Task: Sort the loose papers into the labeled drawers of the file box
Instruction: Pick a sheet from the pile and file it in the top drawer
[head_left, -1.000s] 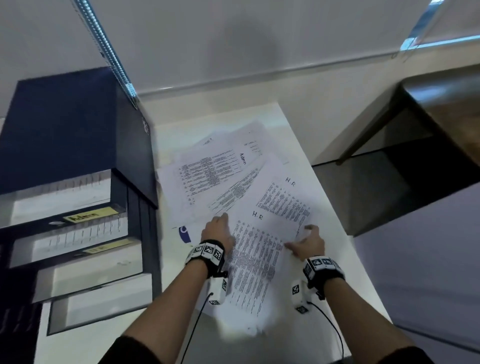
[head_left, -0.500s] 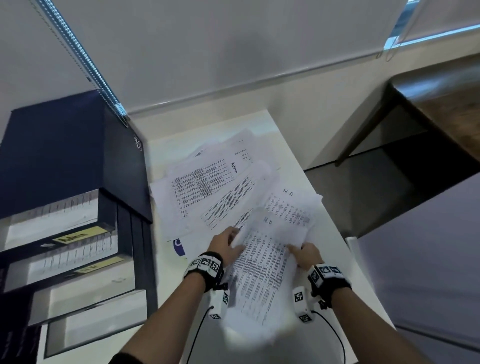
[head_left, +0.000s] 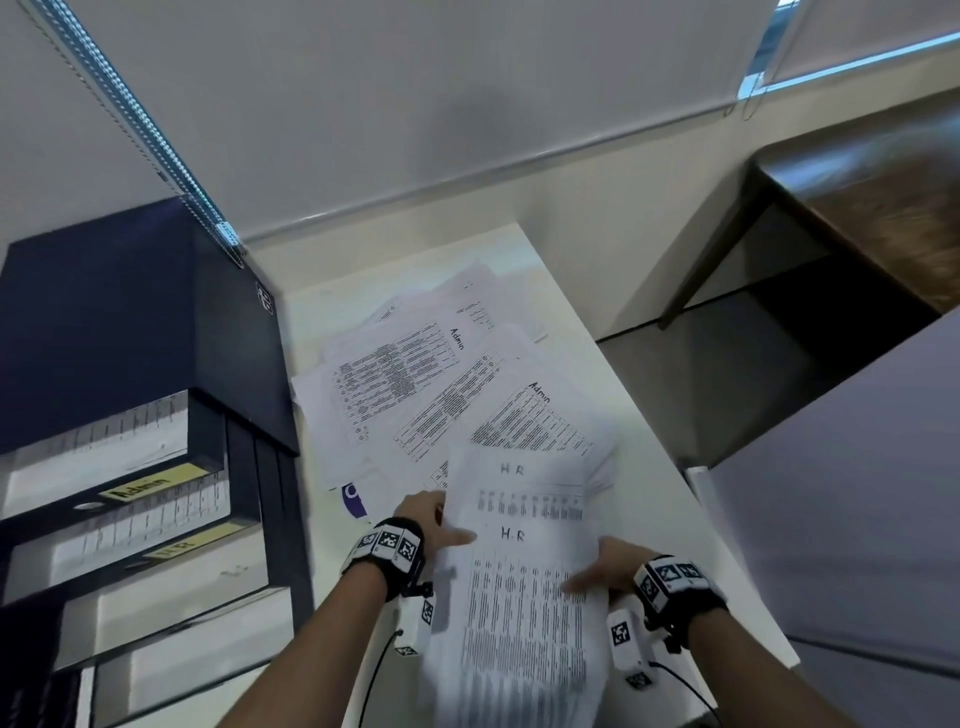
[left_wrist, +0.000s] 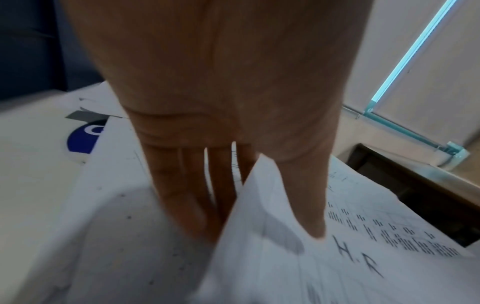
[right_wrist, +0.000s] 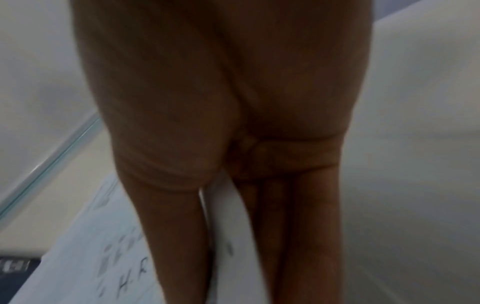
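Observation:
Two overlapping sheets marked "H.R" (head_left: 524, 582) are lifted off the white table between my hands. My left hand (head_left: 441, 525) pinches their left edge, thumb on top and fingers beneath, as the left wrist view shows (left_wrist: 259, 205). My right hand (head_left: 597, 569) pinches the right edge, thumb over the print (right_wrist: 221, 226). Loose sheets marked "Admin" (head_left: 395, 384) lie spread on the table beyond. The dark file box (head_left: 140, 332) stands at the left, its drawers pulled out, with yellow labels "Admin" (head_left: 150, 486) and "H.R" (head_left: 192, 543).
The white table (head_left: 654, 525) ends close to the right of the papers, with a drop to the floor. A dark wooden bench (head_left: 857, 208) stands at the far right. A blue round sticker (head_left: 356, 499) shows on the table beside the box. A wall runs behind.
Both hands went from pressing flat on the papers to pinching the H.R sheets, gathered them together and raised them toward me. An Admin sheet underneath is now uncovered.

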